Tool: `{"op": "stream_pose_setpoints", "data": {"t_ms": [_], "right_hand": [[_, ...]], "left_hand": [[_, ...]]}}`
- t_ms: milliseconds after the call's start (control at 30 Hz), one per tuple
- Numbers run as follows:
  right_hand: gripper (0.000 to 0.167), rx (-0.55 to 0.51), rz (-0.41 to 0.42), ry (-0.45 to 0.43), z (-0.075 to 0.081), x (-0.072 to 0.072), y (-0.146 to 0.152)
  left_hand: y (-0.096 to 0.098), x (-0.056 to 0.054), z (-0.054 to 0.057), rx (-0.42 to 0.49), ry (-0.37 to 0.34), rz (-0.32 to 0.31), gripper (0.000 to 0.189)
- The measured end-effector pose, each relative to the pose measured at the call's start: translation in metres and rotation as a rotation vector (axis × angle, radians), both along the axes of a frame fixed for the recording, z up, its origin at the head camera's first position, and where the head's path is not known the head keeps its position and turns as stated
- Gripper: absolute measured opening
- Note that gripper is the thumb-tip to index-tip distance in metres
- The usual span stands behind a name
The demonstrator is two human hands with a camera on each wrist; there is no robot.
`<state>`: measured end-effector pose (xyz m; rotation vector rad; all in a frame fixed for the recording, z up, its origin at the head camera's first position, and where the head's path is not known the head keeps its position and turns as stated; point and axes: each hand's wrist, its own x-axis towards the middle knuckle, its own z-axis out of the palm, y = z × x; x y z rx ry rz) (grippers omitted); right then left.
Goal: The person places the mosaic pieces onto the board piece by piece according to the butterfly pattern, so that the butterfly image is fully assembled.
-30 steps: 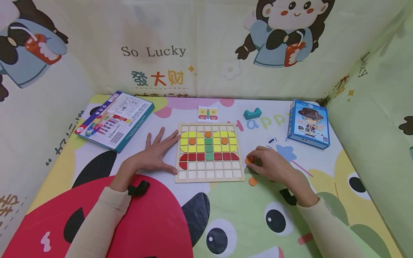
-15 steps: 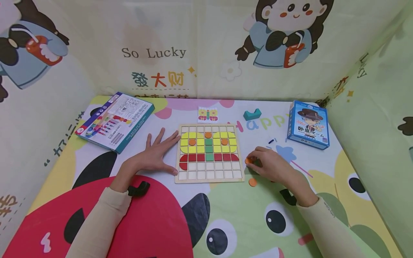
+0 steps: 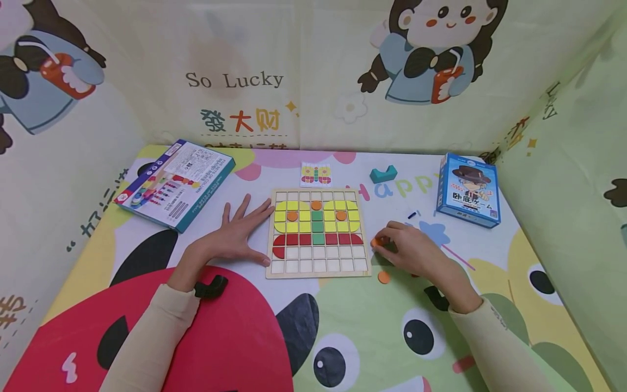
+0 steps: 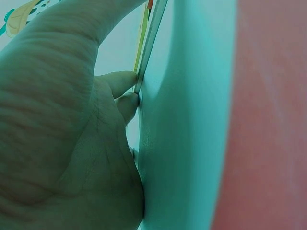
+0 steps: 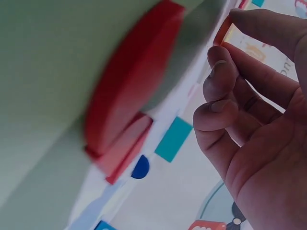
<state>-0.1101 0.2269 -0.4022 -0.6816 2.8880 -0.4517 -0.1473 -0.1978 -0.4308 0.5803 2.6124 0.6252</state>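
A wooden grid board lies in the middle of the table. Yellow, green, red and orange tiles fill many of its cells in a butterfly shape; the lower cells are bare. My left hand is spread at the board's left side, fingertips and thumb at its edge, as the left wrist view also shows. Just right of the board, my right hand pinches an orange disc between thumb and index finger. Another orange disc lies below that hand. In the right wrist view, red pieces lie near the hand.
A small butterfly pattern card lies behind the board. To its right are a teal notched block and a small dark blue piece. Flat boxes stand at either side, a teal one left and a blue one right.
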Motion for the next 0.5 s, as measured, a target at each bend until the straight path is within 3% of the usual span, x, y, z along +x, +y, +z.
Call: {"op": "stream_pose_setpoints", "data": {"t_ms": [300,500], "right_hand": [[0.027,0.012,0.03,-0.007,0.013,-0.004,-0.036],[0.03,0.024,0.113,0.018,0.013,-0.007,-0.074]], "left_hand": [[0.0,0.0,-0.001,0.005,0.003,-0.001,0.131],[0.0,0.0,0.001,-0.004,0.01,-0.009,0.131]]}}
